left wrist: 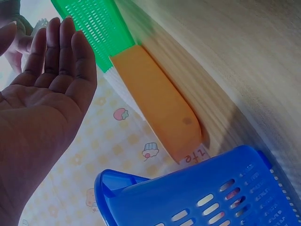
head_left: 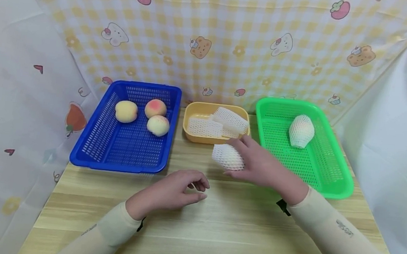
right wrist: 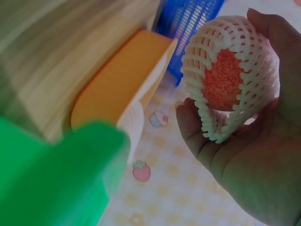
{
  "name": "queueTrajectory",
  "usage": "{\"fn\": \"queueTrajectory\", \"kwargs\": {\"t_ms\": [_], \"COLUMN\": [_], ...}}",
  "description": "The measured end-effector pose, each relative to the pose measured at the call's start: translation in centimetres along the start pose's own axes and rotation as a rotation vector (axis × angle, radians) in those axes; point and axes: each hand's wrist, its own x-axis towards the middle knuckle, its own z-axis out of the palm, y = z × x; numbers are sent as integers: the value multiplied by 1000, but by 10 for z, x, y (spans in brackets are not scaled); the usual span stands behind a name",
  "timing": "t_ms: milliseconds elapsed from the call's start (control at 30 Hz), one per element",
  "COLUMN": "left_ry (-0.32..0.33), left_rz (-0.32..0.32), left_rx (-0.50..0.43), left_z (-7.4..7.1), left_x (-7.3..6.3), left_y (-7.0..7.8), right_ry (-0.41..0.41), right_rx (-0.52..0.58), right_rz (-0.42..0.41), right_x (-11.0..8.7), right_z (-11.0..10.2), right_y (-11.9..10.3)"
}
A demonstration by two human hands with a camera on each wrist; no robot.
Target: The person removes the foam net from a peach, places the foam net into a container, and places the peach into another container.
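Note:
My right hand [head_left: 256, 162] grips a peach in a white foam net [head_left: 228, 156], held above the table just in front of the yellow bin. In the right wrist view the thumb and fingers wrap the netted peach [right wrist: 223, 77], and its red skin shows through the net's open end. My left hand [head_left: 178, 187] holds nothing and hovers over the table, with its fingers loosely bent toward the right. Its palm and fingers [left wrist: 54, 61] show bare in the left wrist view. Several white foam nets [head_left: 205, 127] lie in the yellow bin [head_left: 202, 140].
On the left stands a blue basket [head_left: 117, 166] with three peaches [head_left: 126, 111] inside. A green basket [head_left: 347, 187] on the right holds another netted peach [head_left: 302, 130]. Behind the containers hangs a checked cloth [head_left: 236, 34], and white cloth [head_left: 406, 137] closes off the right side.

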Motion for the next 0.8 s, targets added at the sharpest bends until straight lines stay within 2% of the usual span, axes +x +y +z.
{"fn": "queueTrajectory", "kwargs": {"t_ms": [233, 533, 800], "left_ry": [-4, -4, -3], "left_rz": [-11, -16, -23], "left_rx": [2, -17, -38], "left_z": [-2, -2, -2], "left_x": [-1, -2, -2], "left_y": [0, 0, -1], "right_ry": [5, -14, -64], "right_rx": [26, 9, 15], "right_rz": [-23, 0, 20], "right_x": [6, 7, 9], "right_z": [8, 17, 45], "right_y": [-5, -6, -4]}}
